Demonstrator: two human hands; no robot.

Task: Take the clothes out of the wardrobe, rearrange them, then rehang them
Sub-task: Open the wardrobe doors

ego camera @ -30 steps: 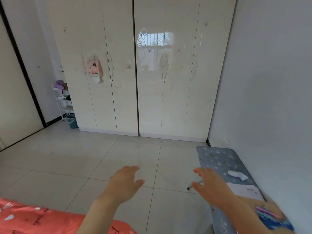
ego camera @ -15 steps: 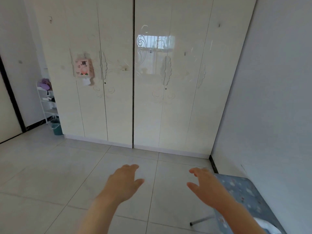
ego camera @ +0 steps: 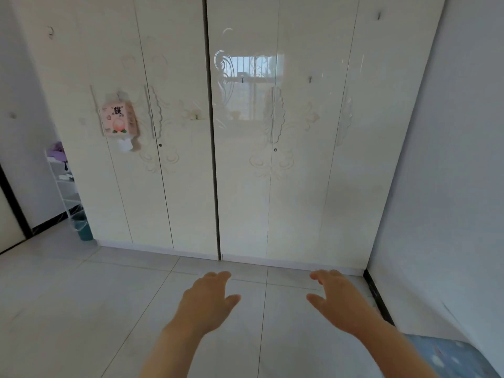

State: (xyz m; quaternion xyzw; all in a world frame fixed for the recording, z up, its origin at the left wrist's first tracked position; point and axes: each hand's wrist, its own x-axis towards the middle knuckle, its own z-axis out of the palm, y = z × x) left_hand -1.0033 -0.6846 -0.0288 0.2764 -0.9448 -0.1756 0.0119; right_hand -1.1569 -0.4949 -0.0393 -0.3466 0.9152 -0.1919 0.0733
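Note:
A tall glossy cream wardrobe fills the wall ahead, all its doors closed, with carved handles near the door seams. No clothes are visible. My left hand and my right hand reach forward over the tiled floor, palms down, fingers relaxed and holding nothing. Both are well short of the wardrobe doors.
A pink peach-printed tissue pack hangs on the left door. A white shelf rack and a teal bin stand at the wardrobe's left. A blue patterned board lies low right against the grey wall.
The view has advanced toward the wardrobe, which looks larger now. The orange bedding and most of the blue board have dropped out of sight. Both hands stay open and outstretched.

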